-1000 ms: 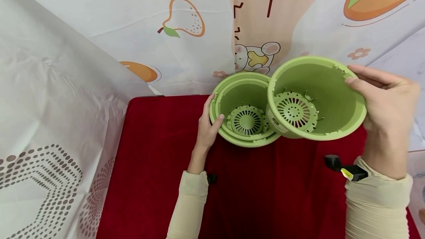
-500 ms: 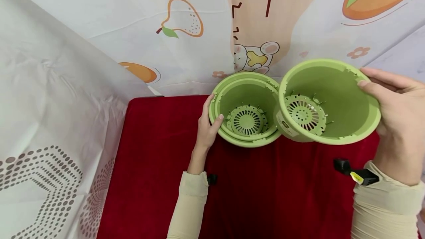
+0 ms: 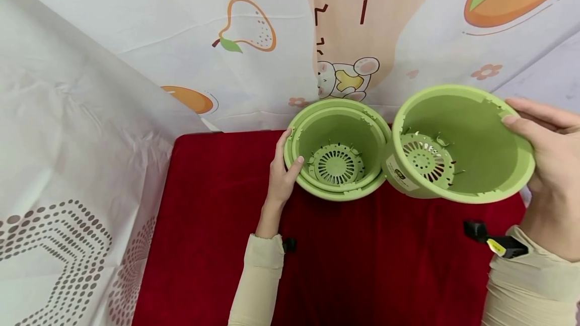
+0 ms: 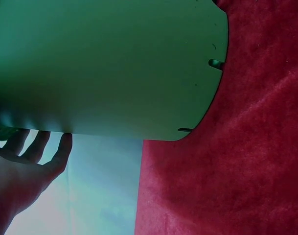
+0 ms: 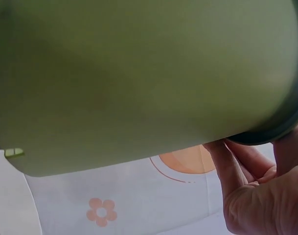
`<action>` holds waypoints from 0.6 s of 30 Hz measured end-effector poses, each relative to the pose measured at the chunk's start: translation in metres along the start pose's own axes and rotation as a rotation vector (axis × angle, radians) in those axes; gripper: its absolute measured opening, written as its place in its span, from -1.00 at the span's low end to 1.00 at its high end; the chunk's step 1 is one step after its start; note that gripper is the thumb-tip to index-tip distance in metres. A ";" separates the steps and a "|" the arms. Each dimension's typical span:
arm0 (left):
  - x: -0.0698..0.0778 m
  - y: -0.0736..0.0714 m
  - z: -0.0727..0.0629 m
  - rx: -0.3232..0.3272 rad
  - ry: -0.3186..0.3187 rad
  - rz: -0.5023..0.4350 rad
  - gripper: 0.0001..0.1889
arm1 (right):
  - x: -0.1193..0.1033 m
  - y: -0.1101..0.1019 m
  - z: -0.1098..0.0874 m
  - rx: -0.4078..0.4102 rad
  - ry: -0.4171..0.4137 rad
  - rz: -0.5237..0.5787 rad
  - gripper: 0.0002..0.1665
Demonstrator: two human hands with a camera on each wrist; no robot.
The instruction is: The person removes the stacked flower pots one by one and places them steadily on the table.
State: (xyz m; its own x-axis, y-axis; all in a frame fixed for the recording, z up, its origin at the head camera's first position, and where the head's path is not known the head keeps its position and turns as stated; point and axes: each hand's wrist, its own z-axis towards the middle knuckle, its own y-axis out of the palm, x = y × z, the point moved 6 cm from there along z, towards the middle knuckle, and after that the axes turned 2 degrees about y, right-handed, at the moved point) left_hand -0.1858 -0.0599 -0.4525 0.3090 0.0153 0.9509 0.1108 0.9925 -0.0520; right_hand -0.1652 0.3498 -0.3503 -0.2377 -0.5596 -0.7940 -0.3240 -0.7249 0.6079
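Observation:
A nested stack of green plastic flower pots (image 3: 312, 130) stands on the red cloth, slotted base visible inside. My left hand (image 3: 281, 177) grips its rim from the left, thumb over the edge and fingers outside. In the left wrist view, the fingers (image 4: 60, 152) lie along the pot wall (image 4: 114, 73). To the right, my right hand (image 3: 555, 157) holds a single green flower pot (image 3: 480, 125) by its rim, mouth tilted up toward me. A label (image 3: 401, 175) shows on its side. In the right wrist view this pot fills the upper part, with my hand (image 5: 266, 196) under its rim.
Red cloth (image 3: 217, 245) covers the table. Behind it hangs a white printed curtain (image 3: 181, 29) with fruit drawings, and another pale curtain (image 3: 68, 140) hangs at the left. A small black device (image 3: 507, 245) sits on the right wrist.
My right hand has moved the single pot to the right and slightly down, away from the stack, uncovering the stack's right rim. My left hand stays on the stack.

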 end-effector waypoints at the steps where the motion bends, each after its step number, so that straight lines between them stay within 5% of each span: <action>1: 0.000 0.000 0.000 0.000 0.002 -0.005 -0.31 | 0.000 -0.001 0.000 -0.002 -0.001 0.005 -0.67; 18: 0.000 0.000 0.000 -0.018 0.020 -0.007 -0.35 | -0.003 -0.017 0.000 -0.034 -0.028 -0.037 -0.67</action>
State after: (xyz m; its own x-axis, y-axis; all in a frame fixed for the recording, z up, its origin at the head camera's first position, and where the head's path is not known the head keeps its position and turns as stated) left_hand -0.1855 -0.0601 -0.4526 0.3266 0.0061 0.9451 0.1302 0.9902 -0.0514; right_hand -0.1587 0.3643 -0.3580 -0.2517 -0.5209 -0.8157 -0.3021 -0.7584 0.5776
